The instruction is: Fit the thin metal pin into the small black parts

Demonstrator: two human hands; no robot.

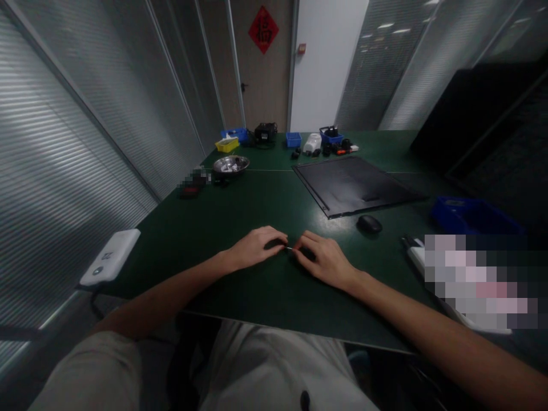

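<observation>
Low over the green table [257,297], close to its front edge, my two hands almost meet. A small, thin, light-coloured piece [290,248] spans the gap between their fingertips; its kind is too small to make out. My left hand [262,245] is closed in a pinch at the piece's left end. From the other side, my right hand [325,258] pinches the right end with thumb and forefinger. The fingers hide both ends of the piece.
A black mouse [369,224] lies right of my hands, before a large black mat [359,185]. A metal bowl [231,165] with small parts stands far left. Blue bin [471,214] at right; white power strip-like box [111,257] at the left edge.
</observation>
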